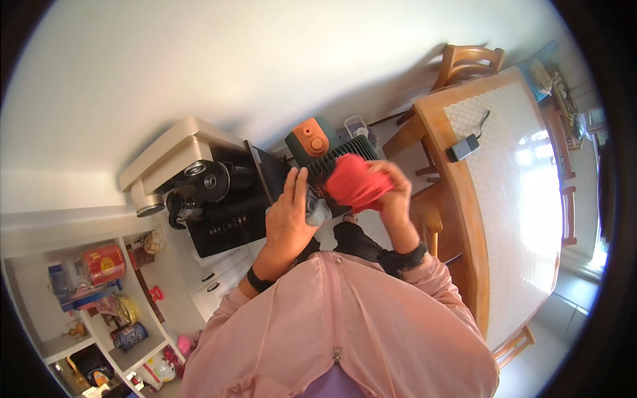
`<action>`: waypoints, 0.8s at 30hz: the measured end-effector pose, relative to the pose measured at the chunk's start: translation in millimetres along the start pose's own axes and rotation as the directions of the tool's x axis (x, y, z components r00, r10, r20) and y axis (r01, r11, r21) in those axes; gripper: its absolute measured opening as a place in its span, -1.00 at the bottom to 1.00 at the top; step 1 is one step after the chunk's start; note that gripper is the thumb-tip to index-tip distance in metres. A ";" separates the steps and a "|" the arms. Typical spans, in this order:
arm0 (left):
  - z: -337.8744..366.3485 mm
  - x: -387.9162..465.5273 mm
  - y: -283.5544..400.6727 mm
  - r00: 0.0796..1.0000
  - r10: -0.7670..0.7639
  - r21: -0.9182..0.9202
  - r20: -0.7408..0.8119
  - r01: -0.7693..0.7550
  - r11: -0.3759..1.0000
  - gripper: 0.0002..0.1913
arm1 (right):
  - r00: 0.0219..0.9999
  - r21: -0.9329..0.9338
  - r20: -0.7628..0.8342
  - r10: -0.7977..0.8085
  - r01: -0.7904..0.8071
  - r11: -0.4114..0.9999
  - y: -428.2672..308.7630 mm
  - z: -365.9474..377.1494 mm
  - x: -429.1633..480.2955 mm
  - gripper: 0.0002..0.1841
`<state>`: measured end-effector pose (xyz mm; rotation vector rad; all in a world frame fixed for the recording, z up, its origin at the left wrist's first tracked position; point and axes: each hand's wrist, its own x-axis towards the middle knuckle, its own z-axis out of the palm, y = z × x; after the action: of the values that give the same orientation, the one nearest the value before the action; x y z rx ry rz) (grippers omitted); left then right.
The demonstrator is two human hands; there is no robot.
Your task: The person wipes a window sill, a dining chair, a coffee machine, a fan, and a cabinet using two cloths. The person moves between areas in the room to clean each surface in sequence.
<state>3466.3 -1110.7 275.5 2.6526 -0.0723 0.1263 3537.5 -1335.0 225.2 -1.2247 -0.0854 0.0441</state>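
My right hand grips a bunched red cloth, slightly blurred, in front of my body. To its left, my left hand has its back towards me and its fingers stretched straight. A crumpled grey-blue cloth shows on both sides of that hand, held against the palm; most of it is hidden. Beyond both hands stands a dark green finned radiator heater with an orange control panel.
A black-topped cabinet at left carries a glass pot and a dark cooking pot under a beige range hood. Lower left are filled shelves. On the right, a wooden table with chairs holds a small corded device.
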 end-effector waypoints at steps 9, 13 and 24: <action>0.7 14.0 26.2 0.999 -0.037 0.046 0.024 0.036 0.998 0.22 | 0.953 -0.541 0.275 -0.129 0.264 0.799 -4.3 -4.1 60.2 -0.50; 9.6 20.1 29.7 0.985 -0.101 0.104 0.139 0.087 0.991 0.22 | 0.825 -0.622 0.445 -0.348 0.564 0.543 -2.1 7.6 59.1 -0.47; 15.1 9.1 17.3 0.991 0.084 0.073 0.101 -0.092 0.993 0.18 | 0.784 -0.607 0.565 -0.257 0.606 0.514 -25.2 -44.5 13.5 -0.59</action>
<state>3475.2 -1133.3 271.2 2.7326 -0.2215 0.0287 3554.6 -1384.1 234.5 -2.0210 -0.8883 -0.2205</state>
